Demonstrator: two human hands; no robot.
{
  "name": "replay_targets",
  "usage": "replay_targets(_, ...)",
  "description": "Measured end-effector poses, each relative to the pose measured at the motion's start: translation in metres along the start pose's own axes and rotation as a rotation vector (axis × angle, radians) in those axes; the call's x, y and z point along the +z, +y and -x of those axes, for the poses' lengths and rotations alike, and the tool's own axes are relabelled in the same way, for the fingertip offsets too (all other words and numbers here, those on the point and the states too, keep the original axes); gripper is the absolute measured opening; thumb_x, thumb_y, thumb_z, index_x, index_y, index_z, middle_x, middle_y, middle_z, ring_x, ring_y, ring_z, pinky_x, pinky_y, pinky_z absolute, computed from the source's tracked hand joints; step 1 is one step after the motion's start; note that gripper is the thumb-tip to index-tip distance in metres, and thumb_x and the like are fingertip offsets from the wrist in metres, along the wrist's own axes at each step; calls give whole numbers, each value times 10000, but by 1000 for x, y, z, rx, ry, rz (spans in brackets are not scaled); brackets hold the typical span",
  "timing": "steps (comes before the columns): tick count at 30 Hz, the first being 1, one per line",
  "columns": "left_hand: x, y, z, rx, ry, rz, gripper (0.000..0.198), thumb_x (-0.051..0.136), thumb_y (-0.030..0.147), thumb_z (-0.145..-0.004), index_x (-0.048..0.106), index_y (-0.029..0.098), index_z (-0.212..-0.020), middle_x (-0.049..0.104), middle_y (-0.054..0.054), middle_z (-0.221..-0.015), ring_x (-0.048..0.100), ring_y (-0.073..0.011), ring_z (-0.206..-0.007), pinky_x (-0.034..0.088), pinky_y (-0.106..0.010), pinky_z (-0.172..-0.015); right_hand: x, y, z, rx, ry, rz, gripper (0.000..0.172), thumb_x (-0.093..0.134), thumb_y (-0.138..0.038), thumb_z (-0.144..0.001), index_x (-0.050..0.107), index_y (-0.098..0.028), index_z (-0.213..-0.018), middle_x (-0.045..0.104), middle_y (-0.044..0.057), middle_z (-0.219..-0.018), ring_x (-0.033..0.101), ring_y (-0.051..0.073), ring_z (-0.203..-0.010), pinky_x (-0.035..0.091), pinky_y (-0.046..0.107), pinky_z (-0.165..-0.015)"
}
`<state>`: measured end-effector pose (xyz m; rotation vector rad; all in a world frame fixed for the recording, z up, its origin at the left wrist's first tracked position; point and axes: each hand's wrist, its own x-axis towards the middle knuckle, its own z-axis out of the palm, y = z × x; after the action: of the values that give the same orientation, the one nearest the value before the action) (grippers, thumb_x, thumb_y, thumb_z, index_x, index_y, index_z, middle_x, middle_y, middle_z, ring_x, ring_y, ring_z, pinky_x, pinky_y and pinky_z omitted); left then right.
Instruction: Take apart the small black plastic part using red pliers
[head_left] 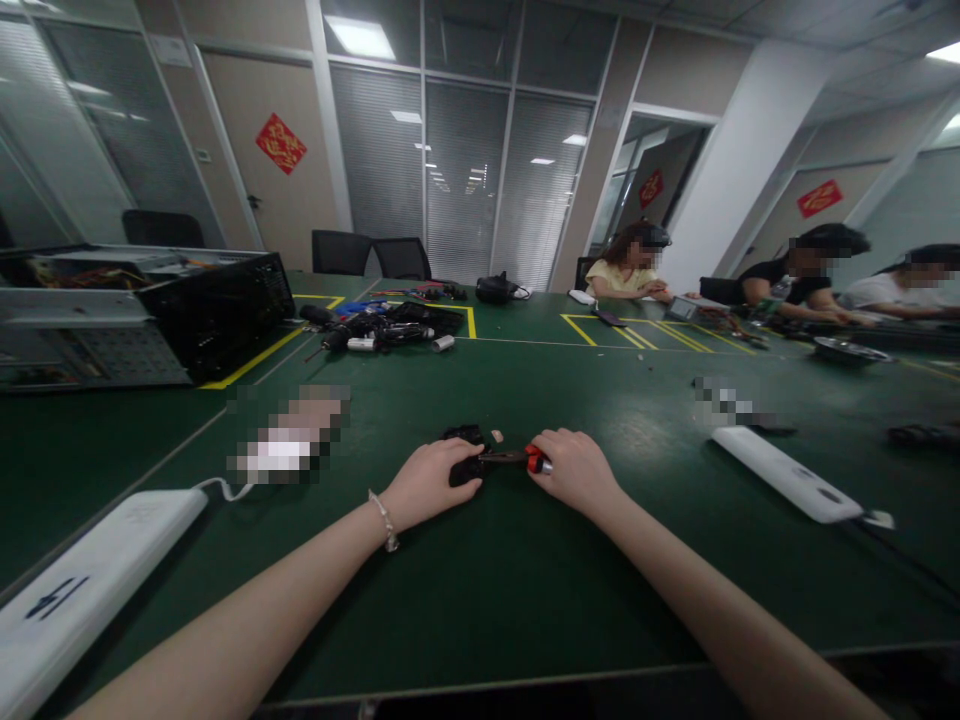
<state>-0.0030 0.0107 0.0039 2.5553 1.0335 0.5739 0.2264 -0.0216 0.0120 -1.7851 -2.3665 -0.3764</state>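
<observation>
My left hand (pixel 431 482) is closed around a small black part (pixel 466 468) resting on the green table (pixel 487 590). My right hand (pixel 574 470) grips a screwdriver with a red and black handle (pixel 534 459). Its shaft (pixel 501 457) points left into the black part. Another small black piece (pixel 463 434) and a tiny pale bit (pixel 496 436) lie just beyond my hands. A bracelet (pixel 385 520) sits on my left wrist.
A white power bank (pixel 82 590) with a cable lies near left, another white one (pixel 787 474) at right. An open computer case (pixel 142 315) stands far left. A pile of black parts and tools (pixel 390 325) lies behind. Three people sit at the far right.
</observation>
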Motion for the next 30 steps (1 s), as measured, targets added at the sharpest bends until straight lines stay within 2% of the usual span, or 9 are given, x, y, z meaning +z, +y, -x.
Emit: replay_targets(30,-3,2,0,-1,-7,-1,418,528,374,-778,505,238,-1173,557,-27,-1166,529,-210,-1032,406,-351,-882,-1,0,0,-8,6,14,202,504,-309,-739,584,-171,-862,591,55,-848,530,167,-761,377,287,-672)
